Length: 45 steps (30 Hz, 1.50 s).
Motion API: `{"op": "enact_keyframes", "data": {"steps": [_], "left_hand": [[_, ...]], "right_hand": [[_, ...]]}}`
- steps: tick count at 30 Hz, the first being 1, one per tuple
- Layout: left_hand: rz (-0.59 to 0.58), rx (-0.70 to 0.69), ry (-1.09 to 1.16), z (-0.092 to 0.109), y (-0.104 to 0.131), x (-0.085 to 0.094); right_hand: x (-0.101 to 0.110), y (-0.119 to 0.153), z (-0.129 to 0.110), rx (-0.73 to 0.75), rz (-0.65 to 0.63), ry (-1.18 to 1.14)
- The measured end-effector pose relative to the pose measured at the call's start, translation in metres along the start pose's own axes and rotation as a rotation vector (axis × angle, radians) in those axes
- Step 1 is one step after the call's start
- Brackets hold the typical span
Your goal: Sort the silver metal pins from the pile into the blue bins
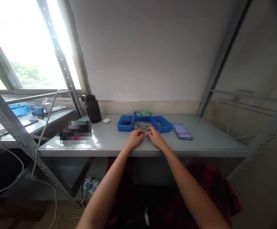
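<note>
My left hand (136,138) and my right hand (153,136) nearly meet over the front of the table, fingertips pinched together. Something small and greyish shows between them, too small to make out. Just beyond lies a pile of loose silver metal pieces (142,126). Around the pile stand a left blue bin (124,128) with dark small parts, a right blue bin (165,128) with a few small pieces, and a back blue bin (135,114) holding green items (144,113).
A dark bottle (93,109) and a white case (106,120) stand left of the bins. A blurred dark object (75,132) lies further left, a blurred phone-like object (182,131) at right. Metal posts flank the table (214,143); a white cable hangs at left.
</note>
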<state>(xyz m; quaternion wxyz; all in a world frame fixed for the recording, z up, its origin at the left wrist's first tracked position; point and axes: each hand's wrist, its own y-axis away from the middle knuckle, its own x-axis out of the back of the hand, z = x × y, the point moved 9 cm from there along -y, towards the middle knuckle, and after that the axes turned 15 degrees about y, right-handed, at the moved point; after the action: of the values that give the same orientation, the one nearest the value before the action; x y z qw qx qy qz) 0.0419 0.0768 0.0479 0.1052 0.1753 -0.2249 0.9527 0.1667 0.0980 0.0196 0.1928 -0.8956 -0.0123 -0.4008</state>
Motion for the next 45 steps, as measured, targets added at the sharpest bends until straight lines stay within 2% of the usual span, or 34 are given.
{"op": "enact_keyframes", "data": {"steps": [19, 21, 25, 31, 36, 37, 42, 45], "left_hand": [[0.006, 0.007, 0.005, -0.004, -0.002, 0.0], [0.036, 0.007, 0.005, -0.007, -0.003, 0.002], [0.167, 0.037, -0.014, -0.016, -0.004, 0.014], [0.106, 0.007, 0.0, -0.011, -0.003, 0.009], [0.224, 0.07, -0.024, -0.017, -0.001, 0.02], [0.225, 0.071, -0.029, -0.018, -0.001, 0.02], [0.078, -0.003, -0.027, -0.01, -0.003, 0.006], [0.082, -0.019, -0.017, -0.007, -0.002, 0.007]], "right_hand": [[0.0, -0.001, 0.002, 0.001, -0.001, 0.02], [0.0, -0.001, 0.002, -0.006, -0.005, -0.007], [-0.001, -0.002, 0.004, -0.024, -0.008, -0.105], [0.0, -0.003, 0.006, -0.038, 0.006, -0.185], [0.004, -0.003, 0.009, -0.091, 0.028, -0.196], [0.005, -0.003, 0.01, -0.106, 0.039, -0.203], [0.004, -0.002, 0.01, -0.102, 0.028, -0.224], [-0.001, -0.003, 0.003, -0.021, -0.019, -0.211]]}}
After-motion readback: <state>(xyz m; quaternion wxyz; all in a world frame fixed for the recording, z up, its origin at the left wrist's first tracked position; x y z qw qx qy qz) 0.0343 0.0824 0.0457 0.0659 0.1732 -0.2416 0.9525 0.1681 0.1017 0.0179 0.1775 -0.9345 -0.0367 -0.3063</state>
